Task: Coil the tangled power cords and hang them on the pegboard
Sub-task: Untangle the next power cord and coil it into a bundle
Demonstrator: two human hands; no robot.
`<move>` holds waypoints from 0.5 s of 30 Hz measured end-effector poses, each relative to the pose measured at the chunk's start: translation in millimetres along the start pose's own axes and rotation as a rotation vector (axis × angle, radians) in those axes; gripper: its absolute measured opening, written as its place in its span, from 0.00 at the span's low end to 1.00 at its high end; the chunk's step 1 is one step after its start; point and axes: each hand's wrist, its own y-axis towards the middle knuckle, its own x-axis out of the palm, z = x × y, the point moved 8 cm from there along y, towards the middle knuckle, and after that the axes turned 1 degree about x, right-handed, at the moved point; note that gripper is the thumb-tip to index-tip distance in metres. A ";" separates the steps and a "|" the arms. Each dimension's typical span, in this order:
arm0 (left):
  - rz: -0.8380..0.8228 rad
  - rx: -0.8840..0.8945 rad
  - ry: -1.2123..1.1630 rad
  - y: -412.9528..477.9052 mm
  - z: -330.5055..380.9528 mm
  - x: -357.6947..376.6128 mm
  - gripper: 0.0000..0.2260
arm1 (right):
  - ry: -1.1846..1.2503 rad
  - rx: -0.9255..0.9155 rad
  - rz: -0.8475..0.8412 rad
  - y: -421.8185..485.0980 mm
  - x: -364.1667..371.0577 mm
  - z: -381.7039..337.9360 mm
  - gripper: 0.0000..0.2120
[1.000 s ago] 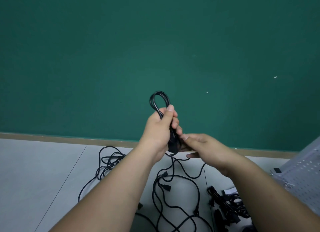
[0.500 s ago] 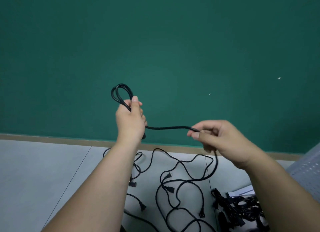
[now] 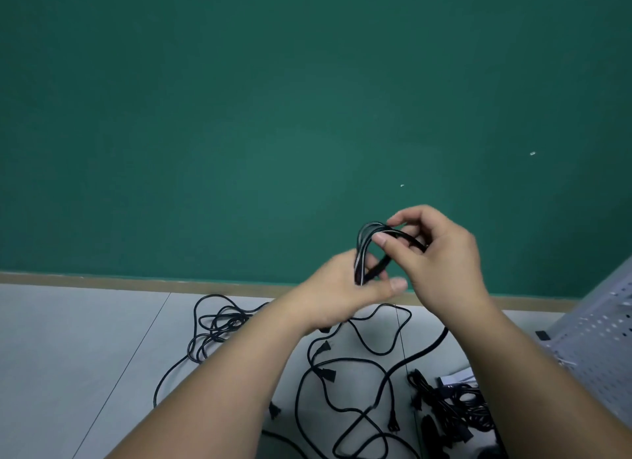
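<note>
Grey tiled floor (image 3: 85,356): loose black power cords (image 3: 326,374) are spread across it; a denser cord heap (image 3: 455,404) is noted beside the perforated pegboard (image 3: 595,342).

Glossy black cord (image 3: 367,246); matt green wall (image 3: 239,116).

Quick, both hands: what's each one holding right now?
Left hand: closed round the coil.
Right hand: pinching the coil's top loop.
</note>
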 end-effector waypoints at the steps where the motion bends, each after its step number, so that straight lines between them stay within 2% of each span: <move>1: -0.044 -0.032 -0.010 -0.9 -2.5 8.6 0.11 | -0.033 0.006 0.020 -0.4 -0.6 -0.3 0.11; 3: -0.080 -0.085 -0.133 -2.6 -5.5 20.0 0.11 | -0.128 -0.018 0.059 -0.8 -1.6 -3.7 0.13; 6: -0.013 -0.067 -0.257 0.1 -5.2 16.2 0.09 | -0.220 -0.051 0.092 0.2 -2.8 -3.8 0.11; 10: 0.096 -0.082 -0.435 1.6 -7.0 3.5 0.10 | -0.133 0.052 -0.026 5.3 4.0 15.0 0.05; 13: 0.162 -0.069 -0.462 1.6 -8.1 -5.1 0.10 | -0.165 0.092 -0.119 4.4 8.9 23.3 0.06; 15: 0.200 -0.045 -0.344 1.6 -9.4 -12.9 0.09 | -0.073 0.123 -0.116 3.5 9.8 22.0 0.06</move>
